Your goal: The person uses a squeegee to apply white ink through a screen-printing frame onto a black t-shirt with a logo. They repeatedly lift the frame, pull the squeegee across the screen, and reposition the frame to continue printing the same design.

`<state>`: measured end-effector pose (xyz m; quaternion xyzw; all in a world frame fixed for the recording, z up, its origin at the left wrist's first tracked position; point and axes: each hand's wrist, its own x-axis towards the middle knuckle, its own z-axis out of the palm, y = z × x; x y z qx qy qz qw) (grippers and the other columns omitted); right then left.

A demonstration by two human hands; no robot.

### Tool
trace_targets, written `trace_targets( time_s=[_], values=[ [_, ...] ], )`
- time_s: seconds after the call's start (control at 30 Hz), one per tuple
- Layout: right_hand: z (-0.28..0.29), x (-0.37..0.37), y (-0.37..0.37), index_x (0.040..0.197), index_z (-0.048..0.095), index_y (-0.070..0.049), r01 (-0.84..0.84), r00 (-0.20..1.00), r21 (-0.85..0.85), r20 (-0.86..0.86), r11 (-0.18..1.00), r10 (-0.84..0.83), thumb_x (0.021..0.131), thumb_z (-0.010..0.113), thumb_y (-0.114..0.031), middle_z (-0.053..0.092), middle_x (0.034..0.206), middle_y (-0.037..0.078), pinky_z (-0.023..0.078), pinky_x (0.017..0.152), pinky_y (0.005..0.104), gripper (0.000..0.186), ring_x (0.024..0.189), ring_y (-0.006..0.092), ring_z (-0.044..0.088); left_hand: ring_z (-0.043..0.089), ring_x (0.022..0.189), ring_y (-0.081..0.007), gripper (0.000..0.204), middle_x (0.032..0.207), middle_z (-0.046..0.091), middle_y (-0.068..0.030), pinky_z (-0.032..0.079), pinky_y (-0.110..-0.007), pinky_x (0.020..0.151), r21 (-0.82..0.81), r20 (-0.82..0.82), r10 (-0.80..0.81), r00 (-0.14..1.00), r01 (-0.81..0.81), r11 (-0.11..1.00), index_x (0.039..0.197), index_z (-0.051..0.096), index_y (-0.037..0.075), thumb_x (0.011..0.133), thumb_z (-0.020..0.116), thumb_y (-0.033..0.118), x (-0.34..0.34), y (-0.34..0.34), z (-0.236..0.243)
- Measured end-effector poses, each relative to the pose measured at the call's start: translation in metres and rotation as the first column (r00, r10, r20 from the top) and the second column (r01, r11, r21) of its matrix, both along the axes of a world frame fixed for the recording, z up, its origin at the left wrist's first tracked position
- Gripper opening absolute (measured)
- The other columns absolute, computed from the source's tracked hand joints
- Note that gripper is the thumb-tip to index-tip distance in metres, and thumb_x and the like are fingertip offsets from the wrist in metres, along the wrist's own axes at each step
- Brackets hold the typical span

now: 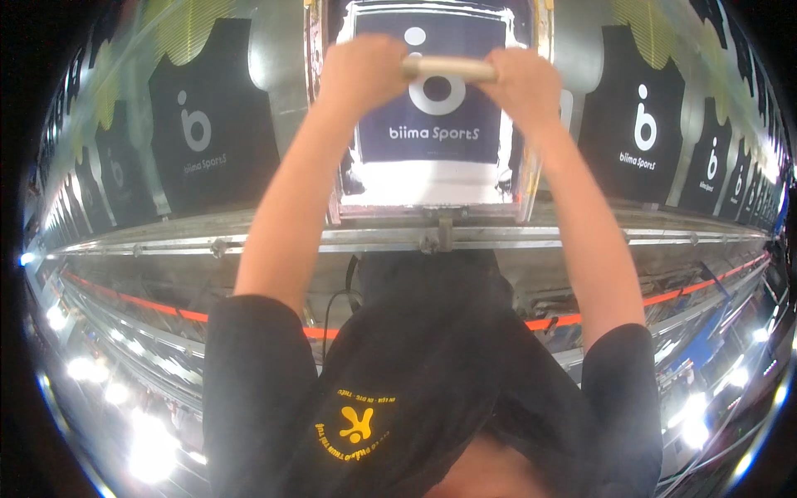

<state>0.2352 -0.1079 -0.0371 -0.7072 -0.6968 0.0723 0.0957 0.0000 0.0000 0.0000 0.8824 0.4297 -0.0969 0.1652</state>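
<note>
Both arms reach out over a screen-printing frame (531, 187) at the top middle. My left hand (365, 76) is closed round the left end of a pale wooden squeegee (451, 68). At its other end, my right hand (525, 90) grips it the same way. The squeegee lies crosswise over the dark mesh, partly covering a white round design. Its blade is hidden from view. A broad band of white ink (427, 178) fills the near end of the frame, and white streaks run along the sides.
Dark shirt pieces with white prints lie either side: one on the left (216, 100), one on the right (635, 116), several more beyond. A metal rail (349, 241) with a clamp (440, 236) runs across in front of my body. An orange-red strip (166, 309) runs below it.
</note>
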Motion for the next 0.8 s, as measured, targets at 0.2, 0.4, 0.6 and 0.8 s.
trace_targets(
  time_s=[0.2, 0.4, 0.6, 0.8],
  values=[
    [0.006, -0.048, -0.164, 0.086, 0.069, -0.014, -0.065, 0.992, 0.159, -0.095, 0.985, 0.081, 0.064, 0.092, -0.025, 0.065, 0.083, 0.003, 0.05, 0.074, 0.0429, 0.034, 0.082, 0.0277, 0.067, 0.077, 0.087, -0.029, 0.018, 0.096, 0.079, -0.0054, 0.063, -0.044, 0.078, 0.017, 0.203, 0.029, 0.979, -0.033, 0.999, 0.101, 0.08, 0.016, 0.084, 0.083, 0.021, -0.063, -0.167, -0.014],
    [0.034, -0.035, -0.17, 0.08, 0.069, -0.01, -0.132, 0.969, 0.031, -0.208, 0.991, 0.136, 0.076, 0.09, -0.048, 0.069, 0.079, 0.008, 0.051, 0.074, 0.0445, 0.044, 0.078, 0.0305, 0.07, 0.074, 0.084, -0.0328, 0.045, 0.085, 0.074, -0.0087, 0.057, -0.05, 0.069, -0.05, 0.137, -0.064, 0.989, 0.071, 0.996, 0.085, 0.072, 0.01, 0.088, 0.082, 0.053, -0.056, -0.173, 0.028],
    [0.031, -0.015, -0.145, 0.085, 0.074, -0.008, -0.044, 0.977, -0.356, -0.209, 0.934, -0.034, 0.077, 0.086, -0.069, 0.072, 0.08, 0.009, 0.054, 0.069, 0.0462, 0.062, 0.079, 0.0297, 0.072, 0.075, 0.077, -0.0341, 0.068, 0.077, 0.075, -0.011, 0.059, -0.048, 0.069, -0.075, 0.058, -0.149, 0.987, 0.154, 0.985, 0.083, 0.077, 0.01, 0.079, 0.08, 0.077, -0.024, -0.145, -0.005],
    [0.032, -0.006, -0.116, 0.099, 0.08, -0.002, -0.116, 0.962, -0.593, -0.265, 0.797, -0.058, 0.081, 0.085, -0.067, 0.077, 0.089, 0.015, 0.057, 0.079, 0.0433, 0.068, 0.088, 0.0312, 0.075, 0.077, 0.082, -0.0361, 0.079, 0.085, 0.079, -0.0197, 0.06, -0.046, 0.077, -0.474, -0.035, -0.093, 0.995, 0.066, 0.878, 0.099, 0.085, 0.001, 0.068, 0.088, 0.074, -0.011, -0.11, 0.001]
  ],
)
